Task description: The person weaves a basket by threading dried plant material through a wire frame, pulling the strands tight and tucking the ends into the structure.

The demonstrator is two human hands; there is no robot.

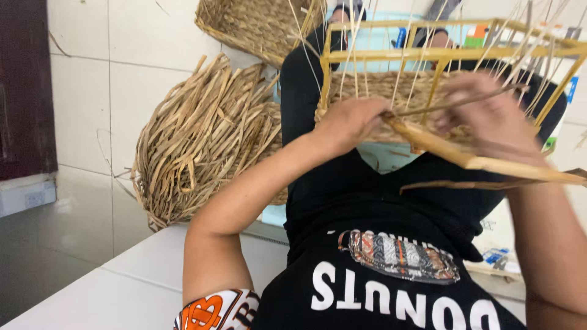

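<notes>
Left hand (348, 122) pressed closed on the woven band of the half-made basket (391, 91) held over the lap, right hand (495, 116) pinching a straw strand (452, 102): best kept taut, tucked snugly behind each upright of the yellow frame (452, 54).

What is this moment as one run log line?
left hand on half-woven straw basket | right hand pinching straw strand | yellow bamboo frame

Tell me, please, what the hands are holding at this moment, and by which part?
The left hand presses on the woven side of a half-made basket on a yellow frame. The right hand, blurred, pinches a straw strand near its middle.
</notes>
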